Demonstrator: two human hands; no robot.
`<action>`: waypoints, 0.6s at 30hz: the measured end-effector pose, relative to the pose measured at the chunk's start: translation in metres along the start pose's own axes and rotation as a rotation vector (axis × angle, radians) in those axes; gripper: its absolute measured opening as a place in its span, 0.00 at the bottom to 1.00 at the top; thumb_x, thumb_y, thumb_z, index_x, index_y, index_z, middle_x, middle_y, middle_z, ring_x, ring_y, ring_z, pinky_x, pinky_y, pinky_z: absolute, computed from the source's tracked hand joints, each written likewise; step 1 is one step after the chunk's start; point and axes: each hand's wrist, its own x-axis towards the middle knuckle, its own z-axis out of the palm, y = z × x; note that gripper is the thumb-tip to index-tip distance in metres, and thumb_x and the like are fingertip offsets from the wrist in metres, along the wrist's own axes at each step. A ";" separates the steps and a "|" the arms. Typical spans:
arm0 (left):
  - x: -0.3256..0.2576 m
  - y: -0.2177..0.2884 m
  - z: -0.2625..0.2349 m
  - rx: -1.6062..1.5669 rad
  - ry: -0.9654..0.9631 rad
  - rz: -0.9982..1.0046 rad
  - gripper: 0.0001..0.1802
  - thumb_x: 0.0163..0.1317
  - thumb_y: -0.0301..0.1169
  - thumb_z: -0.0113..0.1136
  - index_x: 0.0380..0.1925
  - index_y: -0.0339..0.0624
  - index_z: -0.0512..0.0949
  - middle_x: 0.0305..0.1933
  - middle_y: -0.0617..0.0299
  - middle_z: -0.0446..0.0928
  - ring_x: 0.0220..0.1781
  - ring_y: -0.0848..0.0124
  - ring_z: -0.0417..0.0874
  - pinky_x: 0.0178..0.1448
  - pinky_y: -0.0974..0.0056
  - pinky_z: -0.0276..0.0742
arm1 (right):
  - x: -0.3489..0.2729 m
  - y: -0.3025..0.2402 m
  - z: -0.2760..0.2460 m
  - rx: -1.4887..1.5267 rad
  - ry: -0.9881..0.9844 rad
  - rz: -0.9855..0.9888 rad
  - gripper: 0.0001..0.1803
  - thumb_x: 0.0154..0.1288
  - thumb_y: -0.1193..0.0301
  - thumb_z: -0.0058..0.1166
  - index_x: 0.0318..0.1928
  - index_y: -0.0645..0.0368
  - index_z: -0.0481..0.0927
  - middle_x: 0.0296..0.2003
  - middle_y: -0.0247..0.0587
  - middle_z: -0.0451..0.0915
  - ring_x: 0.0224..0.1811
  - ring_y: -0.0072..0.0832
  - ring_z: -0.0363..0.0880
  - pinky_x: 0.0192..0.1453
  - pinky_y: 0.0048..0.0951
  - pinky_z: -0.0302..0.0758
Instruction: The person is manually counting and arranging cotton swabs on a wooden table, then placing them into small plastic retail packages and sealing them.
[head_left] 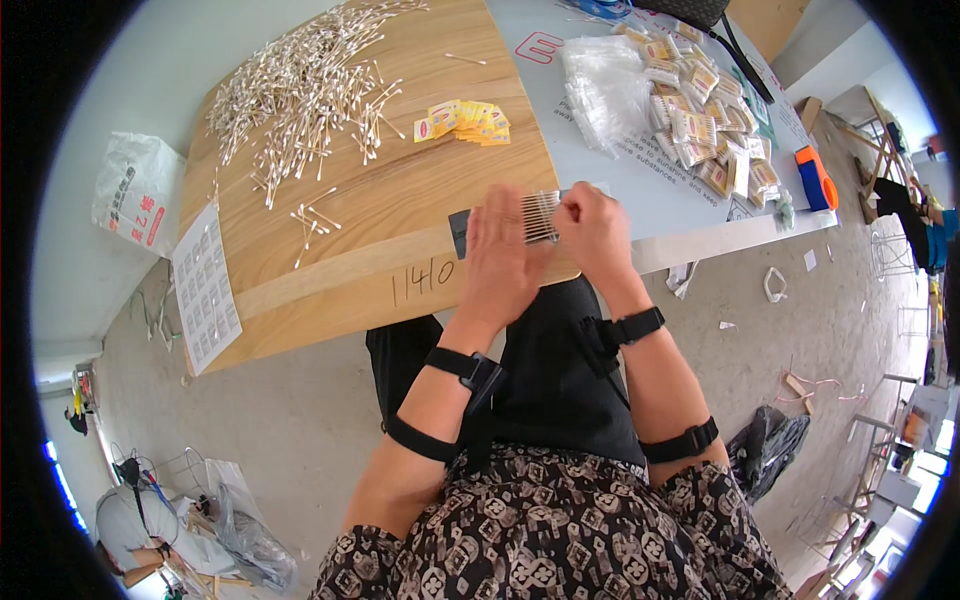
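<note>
Near the front edge of the wooden table a row of cotton swabs [540,217] lies side by side between my two hands. My left hand [500,250] is flat with its fingers stretched out, at the left end of the row and slightly blurred. Beside it a dark grey piece [460,232] shows partly under that hand. My right hand [597,235] is closed in a pinch at the row's right end; what its fingers hold is hidden. A bit of clear film sticks out past its knuckles. Farther off lie yellow printed cards [468,122], fanned out.
A large heap of loose cotton swabs [300,85] covers the table's far left. On the grey board at right lie clear bags [605,90], packed swab bags [705,120] and an orange-and-blue tool [817,180]. A printed sheet [206,285] hangs over the left edge.
</note>
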 end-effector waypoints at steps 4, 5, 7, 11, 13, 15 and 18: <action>0.000 -0.014 -0.001 -0.628 0.327 -0.291 0.39 0.74 0.42 0.49 0.74 0.31 0.47 0.78 0.38 0.46 0.81 0.51 0.46 0.79 0.53 0.46 | -0.029 0.018 -0.006 0.482 0.355 0.361 0.13 0.59 0.72 0.62 0.23 0.63 0.73 0.19 0.35 0.74 0.21 0.26 0.73 0.27 0.28 0.71; 0.000 -0.014 -0.002 -0.625 0.328 -0.293 0.39 0.74 0.42 0.49 0.74 0.31 0.47 0.78 0.38 0.46 0.81 0.51 0.46 0.79 0.53 0.46 | -0.038 0.018 -0.004 0.484 0.352 0.361 0.13 0.59 0.72 0.62 0.23 0.63 0.73 0.19 0.35 0.74 0.21 0.26 0.73 0.27 0.28 0.71; 0.003 -0.013 -0.001 -0.689 0.338 -0.295 0.38 0.74 0.42 0.48 0.74 0.31 0.47 0.78 0.39 0.47 0.81 0.51 0.46 0.79 0.53 0.45 | -0.053 0.019 0.000 1.037 0.407 0.827 0.14 0.64 0.68 0.62 0.27 0.63 0.74 0.20 0.27 0.70 0.22 0.16 0.67 0.25 0.22 0.65; 0.008 -0.006 0.005 -0.814 0.346 -0.299 0.37 0.75 0.41 0.47 0.74 0.31 0.48 0.78 0.39 0.47 0.80 0.53 0.46 0.79 0.54 0.45 | -0.051 0.020 0.011 1.043 0.301 0.891 0.12 0.62 0.67 0.65 0.31 0.64 0.78 0.22 0.27 0.72 0.23 0.15 0.66 0.26 0.21 0.63; 0.011 -0.002 0.006 -0.873 0.352 -0.301 0.36 0.75 0.41 0.46 0.73 0.32 0.49 0.78 0.39 0.47 0.80 0.54 0.47 0.79 0.55 0.45 | -0.044 0.020 0.015 1.003 0.274 0.845 0.12 0.61 0.69 0.66 0.30 0.63 0.78 0.22 0.28 0.72 0.23 0.16 0.66 0.27 0.21 0.64; 0.014 0.002 0.009 -0.934 0.359 -0.302 0.35 0.75 0.41 0.45 0.73 0.32 0.49 0.78 0.40 0.48 0.80 0.55 0.47 0.79 0.55 0.45 | -0.040 0.021 0.019 0.960 0.249 0.798 0.11 0.59 0.70 0.67 0.29 0.63 0.79 0.22 0.28 0.73 0.24 0.17 0.67 0.28 0.22 0.64; 0.018 0.007 0.012 -1.025 0.370 -0.308 0.34 0.76 0.41 0.44 0.73 0.32 0.50 0.78 0.40 0.48 0.80 0.56 0.47 0.79 0.56 0.44 | -0.038 0.016 0.027 1.039 0.254 0.782 0.10 0.56 0.74 0.70 0.28 0.63 0.79 0.24 0.28 0.75 0.26 0.18 0.69 0.30 0.23 0.66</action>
